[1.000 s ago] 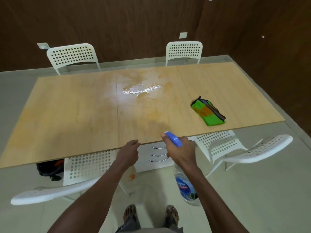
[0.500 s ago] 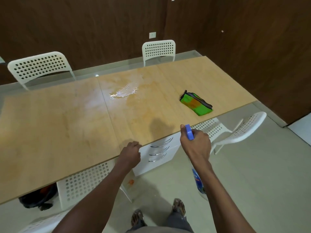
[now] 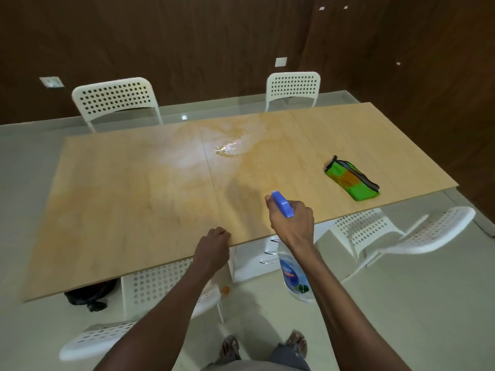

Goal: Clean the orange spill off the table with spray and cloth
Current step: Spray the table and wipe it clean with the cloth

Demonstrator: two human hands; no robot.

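1. Spray bottle (image 3: pixel 294 277): gripped at the neck by the right hand (image 3: pixel 293 223), fingers curled round it with the forefinger at the front of the blue trigger head (image 3: pixel 282 208). The hand hides the neck. The clear body hangs below the table's near edge, and its label is too blurred to read.
2. Left hand (image 3: pixel 214 249): fingers curled, fingertips resting on the near edge of the table (image 3: pixel 120 210), holding nothing. Whether the thumb goes under the board cannot be told.
3. Orange spill (image 3: pixel 233 149): a wet, glinting patch in the far middle of the tabletop, with a faint orange haze spreading from it toward the near edge. Its outline is hard to trace against the wood.
4. Cloth (image 3: pixel 352 179): green, folded, with an orange stain and a dark edge. It lies flat toward the right end of the table, well apart from both hands and from the spill.
5. Edges: the tabletop shows whole, all four edges in view. Its supports are mostly hidden beneath it; part of a white drawer unit (image 3: pixel 257 261) shows under the near edge.
6. Surroundings: two white perforated chairs (image 3: pixel 115 99) stand beyond the far edge, two more at the near side. A dark bag (image 3: pixel 89 294), partly hidden, sits under the left end.
7. A small orange spot (image 3: pixel 226 289) lies on the floor below the left hand.
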